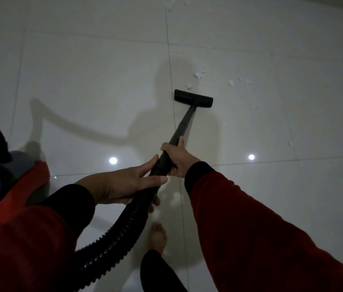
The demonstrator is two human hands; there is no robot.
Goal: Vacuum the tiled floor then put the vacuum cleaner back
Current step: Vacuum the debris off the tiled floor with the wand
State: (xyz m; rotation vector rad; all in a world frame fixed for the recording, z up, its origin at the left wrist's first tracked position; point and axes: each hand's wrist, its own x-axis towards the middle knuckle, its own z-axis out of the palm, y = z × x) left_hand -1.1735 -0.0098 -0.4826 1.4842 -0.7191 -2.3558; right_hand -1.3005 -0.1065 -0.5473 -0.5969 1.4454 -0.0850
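Observation:
A black vacuum wand [184,121] runs from my hands down to a flat black floor nozzle [193,98] resting on the white tiled floor [86,85]. My right hand [178,160] grips the wand's upper end. My left hand [124,185] holds the wand just below it, where the ribbed black hose [122,230] joins. The hose curves down and left under my arm. The red and dark vacuum body [8,182] stands at the left edge. Small white scraps [230,82] lie just beyond and right of the nozzle.
More white scraps lie at the top [170,3], at the right [290,143] and near my bare foot [159,237]. Two ceiling lights reflect in the glossy tiles [251,157]. Shadows of me and the hose fall across the middle tiles.

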